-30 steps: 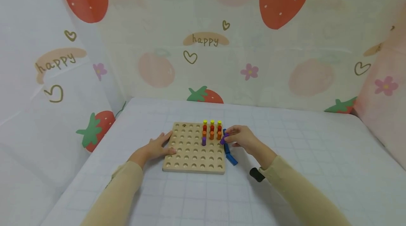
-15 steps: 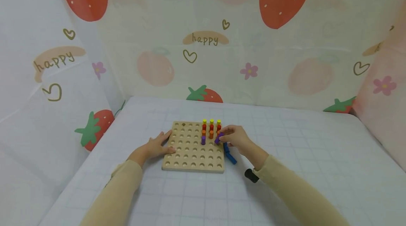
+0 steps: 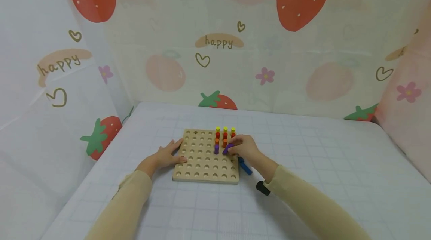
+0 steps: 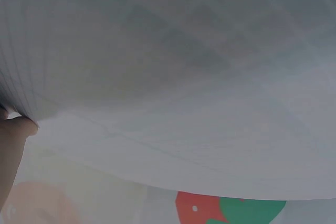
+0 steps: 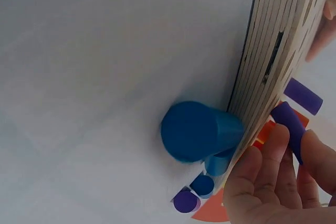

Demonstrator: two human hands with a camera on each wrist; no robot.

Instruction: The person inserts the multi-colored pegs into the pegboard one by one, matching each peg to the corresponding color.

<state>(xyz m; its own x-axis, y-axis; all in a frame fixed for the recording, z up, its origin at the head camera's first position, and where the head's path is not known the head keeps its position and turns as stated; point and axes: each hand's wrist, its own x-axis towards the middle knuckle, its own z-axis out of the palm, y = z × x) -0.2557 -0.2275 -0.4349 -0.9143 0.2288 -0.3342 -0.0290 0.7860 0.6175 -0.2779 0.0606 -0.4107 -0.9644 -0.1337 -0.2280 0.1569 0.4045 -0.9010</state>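
Observation:
A wooden pegboard (image 3: pixel 201 177) with rows of round holes lies on the table. My left hand (image 3: pixel 164 157) rests on its left edge, thumb on the top face, fingers spread. Above the board's right part, my right hand (image 3: pixel 248 149) pinches a purple peg (image 5: pixel 290 124) between thumb and fingers. That peg is tilted, its lower end close to the holes right of a standing purple peg (image 3: pixel 216 150). Behind stand orange pegs (image 3: pixel 225 143), red pegs (image 3: pixel 225 135) and yellow pegs (image 3: pixel 225 129). The right hand hides part of the orange row. The left wrist view shows mostly cloth.
Blue pegs (image 5: pixel 189 132) lie on the table along the board's right side, with a purple peg (image 5: pixel 185 201) beyond them in the right wrist view. A black object (image 3: pixel 263 188) sits at the right sleeve's cuff. A printed cloth wall (image 3: pixel 286 90) rises behind the table.
My right hand has carried the purple peg leftward, from beside the board's right edge to over the holes near the standing purple peg. The left hand has stayed put.

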